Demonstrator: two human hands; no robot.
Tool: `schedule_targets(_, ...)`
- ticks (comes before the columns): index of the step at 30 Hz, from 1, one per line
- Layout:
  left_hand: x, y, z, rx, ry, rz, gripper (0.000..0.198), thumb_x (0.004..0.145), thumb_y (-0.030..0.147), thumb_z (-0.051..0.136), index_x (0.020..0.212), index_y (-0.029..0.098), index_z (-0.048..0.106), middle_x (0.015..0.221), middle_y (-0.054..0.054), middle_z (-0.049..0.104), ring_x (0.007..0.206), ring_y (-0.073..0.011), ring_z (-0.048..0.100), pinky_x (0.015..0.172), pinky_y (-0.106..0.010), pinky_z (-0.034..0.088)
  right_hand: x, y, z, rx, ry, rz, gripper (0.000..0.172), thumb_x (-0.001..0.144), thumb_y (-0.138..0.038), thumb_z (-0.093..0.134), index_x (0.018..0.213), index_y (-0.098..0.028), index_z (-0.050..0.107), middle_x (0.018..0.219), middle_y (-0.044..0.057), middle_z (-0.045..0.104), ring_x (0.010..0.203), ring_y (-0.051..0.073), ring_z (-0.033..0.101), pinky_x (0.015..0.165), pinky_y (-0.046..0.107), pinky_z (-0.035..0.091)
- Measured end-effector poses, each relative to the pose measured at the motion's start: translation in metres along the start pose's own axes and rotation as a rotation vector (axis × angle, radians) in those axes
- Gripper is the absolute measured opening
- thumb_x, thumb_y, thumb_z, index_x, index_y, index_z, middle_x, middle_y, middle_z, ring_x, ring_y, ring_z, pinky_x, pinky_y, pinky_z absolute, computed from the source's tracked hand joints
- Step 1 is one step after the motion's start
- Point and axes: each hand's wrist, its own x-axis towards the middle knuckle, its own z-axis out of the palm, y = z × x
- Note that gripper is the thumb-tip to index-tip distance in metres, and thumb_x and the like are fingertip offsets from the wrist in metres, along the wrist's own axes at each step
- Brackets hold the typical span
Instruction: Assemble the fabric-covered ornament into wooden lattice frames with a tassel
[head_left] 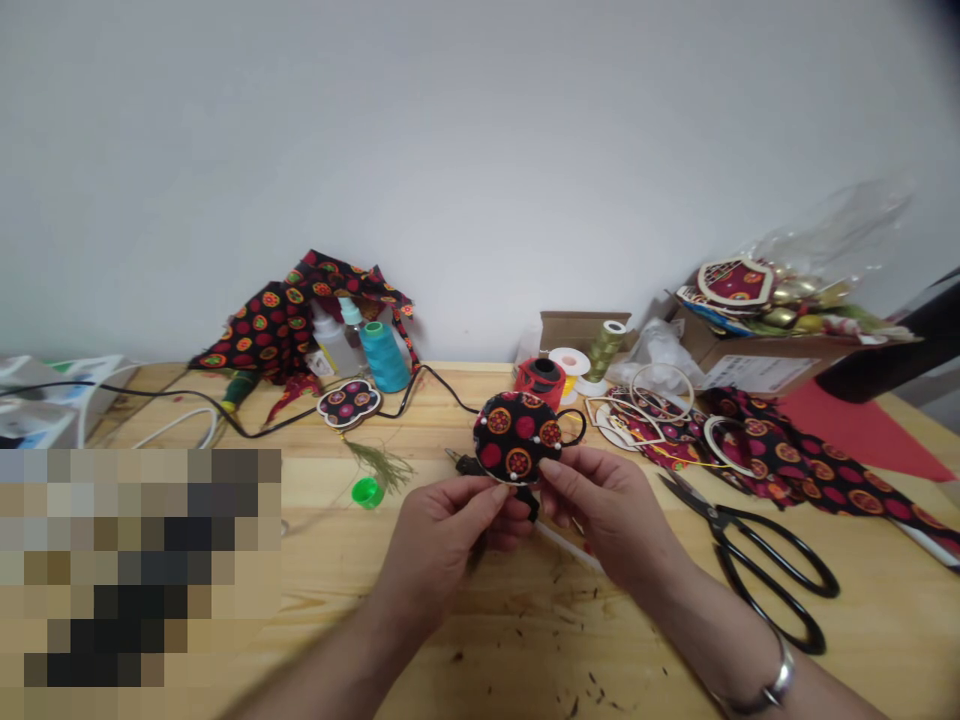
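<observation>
Between my hands, a round disc covered in black fabric with red and orange motifs (517,437) is held upright above the table. Several small white beads or pin heads dot its edge. My left hand (461,515) pinches the lower rim with thumb and fingers. On the lower right edge, the thumb and fingers of my right hand (596,505) close on the same disc. Behind it lies a dark tool with a pointed metal tip (463,462), partly hidden by the disc and my fingers. A black cord loop (574,427) shows at the disc's right.
Large black-handled scissors (757,550) lie right of my right hand. A flower-shaped patterned piece (349,403) and a green cap (367,492) sit to the left. Farther back stand a teal thread cone (385,358), a red spool (538,378) and a cardboard box (780,362). Patterned fabric (832,470) spreads at right.
</observation>
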Motion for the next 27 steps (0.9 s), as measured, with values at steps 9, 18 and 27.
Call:
schedule_targets(9, 0.0002, -0.0024, -0.0018, -0.029, -0.020, 0.020, 0.013, 0.070, 0.028, 0.076, 0.072, 0.015, 0.076, 0.067, -0.005, 0.075, 0.057, -0.0121, 0.066, 0.056, -0.019, 0.051, 0.0009, 0.0016, 0.0003, 0.037, -0.009, -0.004, 0.024, 0.066, -0.033, 0.078, 0.059, -0.015, 0.064, 0.049, -0.001, 0.060, 0.042, 0.007, 0.047, 0.042, 0.021, 0.031)
schedule_targets(18, 0.0027, -0.0042, -0.0027, -0.025, -0.048, 0.009, 0.016, 0.072, 0.030, 0.075, 0.074, 0.015, 0.076, 0.070, -0.005, 0.075, 0.058, -0.0111, 0.067, 0.056, -0.018, 0.051, 0.0003, 0.0001, 0.0002, 0.045, 0.009, 0.004, 0.022, 0.066, -0.030, 0.077, 0.058, -0.015, 0.064, 0.049, -0.001, 0.060, 0.042, 0.006, 0.047, 0.041, 0.020, 0.031)
schedule_targets(27, 0.0030, -0.0035, -0.0023, -0.022, -0.043, -0.003, 0.019, 0.069, 0.031, 0.077, 0.074, 0.014, 0.076, 0.069, -0.006, 0.075, 0.057, -0.0118, 0.066, 0.055, -0.019, 0.051, 0.0014, 0.0028, -0.0003, 0.077, -0.003, 0.003, 0.022, 0.065, -0.029, 0.079, 0.059, -0.014, 0.064, 0.048, -0.001, 0.061, 0.041, 0.005, 0.048, 0.041, 0.018, 0.031)
